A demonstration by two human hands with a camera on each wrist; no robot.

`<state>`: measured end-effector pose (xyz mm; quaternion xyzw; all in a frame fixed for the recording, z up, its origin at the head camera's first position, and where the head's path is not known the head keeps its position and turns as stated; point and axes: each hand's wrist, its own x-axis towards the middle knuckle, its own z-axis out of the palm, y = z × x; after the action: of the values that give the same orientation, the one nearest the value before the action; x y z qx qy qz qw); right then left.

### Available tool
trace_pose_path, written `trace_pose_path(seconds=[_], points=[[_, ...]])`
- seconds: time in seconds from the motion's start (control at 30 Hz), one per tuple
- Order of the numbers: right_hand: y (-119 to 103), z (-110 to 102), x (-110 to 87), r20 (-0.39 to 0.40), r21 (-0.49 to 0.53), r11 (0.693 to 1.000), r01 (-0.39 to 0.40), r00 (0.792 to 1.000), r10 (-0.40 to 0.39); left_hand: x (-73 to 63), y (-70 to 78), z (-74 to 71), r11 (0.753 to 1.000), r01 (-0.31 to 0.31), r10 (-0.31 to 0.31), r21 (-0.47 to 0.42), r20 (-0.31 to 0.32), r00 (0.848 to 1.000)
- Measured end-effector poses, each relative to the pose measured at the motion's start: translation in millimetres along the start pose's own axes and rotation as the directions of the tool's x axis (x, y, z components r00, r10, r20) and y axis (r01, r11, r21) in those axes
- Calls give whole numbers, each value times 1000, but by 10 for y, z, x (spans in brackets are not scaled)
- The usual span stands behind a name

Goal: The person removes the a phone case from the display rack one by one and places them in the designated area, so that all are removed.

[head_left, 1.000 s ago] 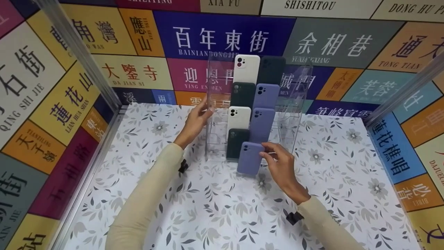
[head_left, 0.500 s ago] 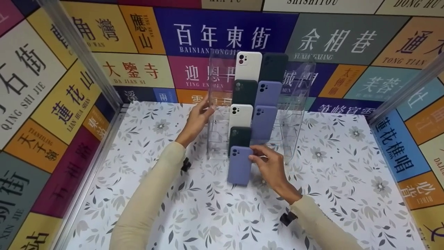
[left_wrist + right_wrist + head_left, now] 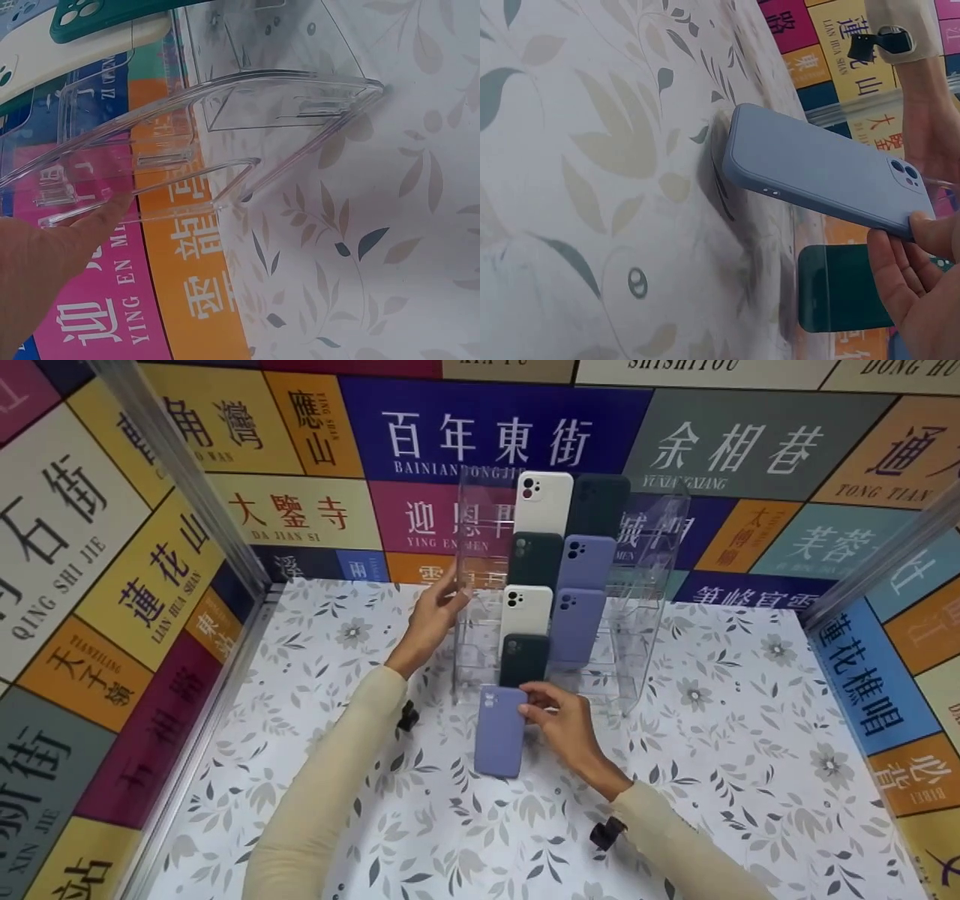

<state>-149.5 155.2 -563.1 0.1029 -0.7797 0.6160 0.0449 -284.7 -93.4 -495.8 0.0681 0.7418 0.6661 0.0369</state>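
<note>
My right hand pinches a lavender phone case by its upper right edge, thumb opposite fingers. The case hangs in front of a clear acrylic display rack, its camera holes at the top. In the right wrist view, the same case tilts above the patterned surface. My left hand holds the rack's left side; a finger lies along the clear panel in the left wrist view. Standing in the rack are white cases, dark green cases and lavender cases, in two stepped columns.
A white tabletop printed with grey leaves and flowers lies beneath. Panels with colourful Chinese signs enclose the back and both sides, with metal posts at the corners. Each wrist wears a small black camera.
My right hand has carried the lavender case left and towards me, from the rack's lower right across to below the left column. The left hand keeps its hold on the rack.
</note>
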Motion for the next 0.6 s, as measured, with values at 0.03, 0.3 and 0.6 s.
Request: trace_pose_path(seconds=[0.03, 0.3, 0.6], points=[[10, 19, 2, 3, 10, 1000, -8, 1000, 8, -2, 1, 2, 1000, 4, -4, 4, -1, 1000], [53, 182, 16, 23, -13, 997, -77, 997, 77, -17, 11, 6, 1000, 4, -3, 25, -14, 1000], [121, 431, 54, 77, 27, 989, -143, 987, 141, -11, 14, -7, 1000, 2, -2, -9, -1, 1000]])
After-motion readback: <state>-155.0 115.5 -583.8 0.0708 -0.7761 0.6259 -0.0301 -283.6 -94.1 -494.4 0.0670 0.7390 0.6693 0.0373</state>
